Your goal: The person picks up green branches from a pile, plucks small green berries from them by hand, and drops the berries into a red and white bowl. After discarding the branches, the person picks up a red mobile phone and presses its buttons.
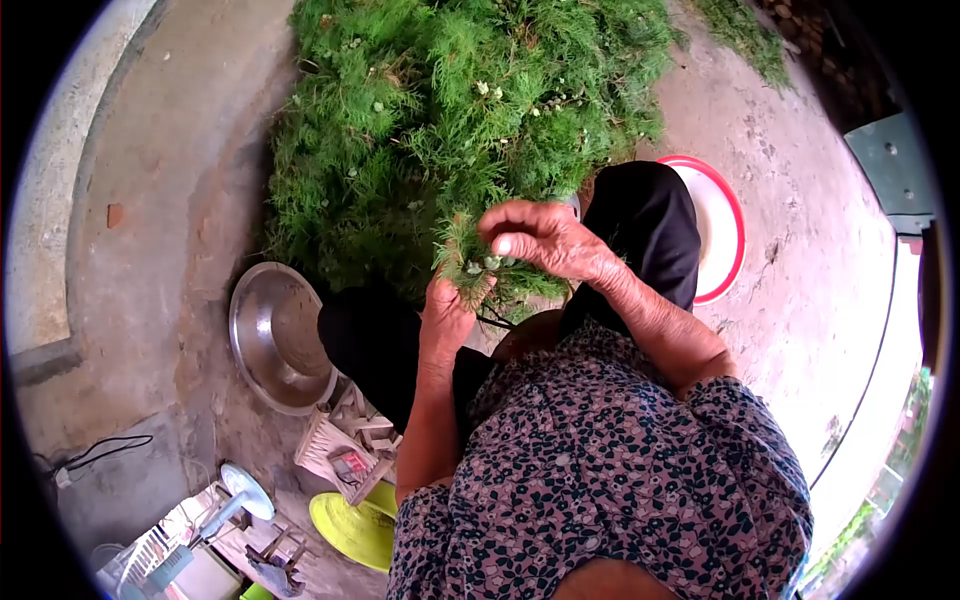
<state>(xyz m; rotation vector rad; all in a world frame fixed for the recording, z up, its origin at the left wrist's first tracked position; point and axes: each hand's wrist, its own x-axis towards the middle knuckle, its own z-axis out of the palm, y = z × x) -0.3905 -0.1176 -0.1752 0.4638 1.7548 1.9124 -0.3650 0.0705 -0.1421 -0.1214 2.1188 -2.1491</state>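
Observation:
My left hand is closed around a green conifer sprig, held above my lap. Small pale green cones sit among its scale-like leaves. Just over the sprig is my right hand, its index finger curved and its thumb apart from it. I see nothing between that thumb and finger; the other fingers are partly hidden. Beyond both hands lies a large heap of conifer branches, dotted with more cones.
A metal basin rests on the floor at left. To the right, behind my knee, stands a white basin with a red rim. Near my left elbow are a small wooden stool and a yellow-green round object. A fan is at lower left.

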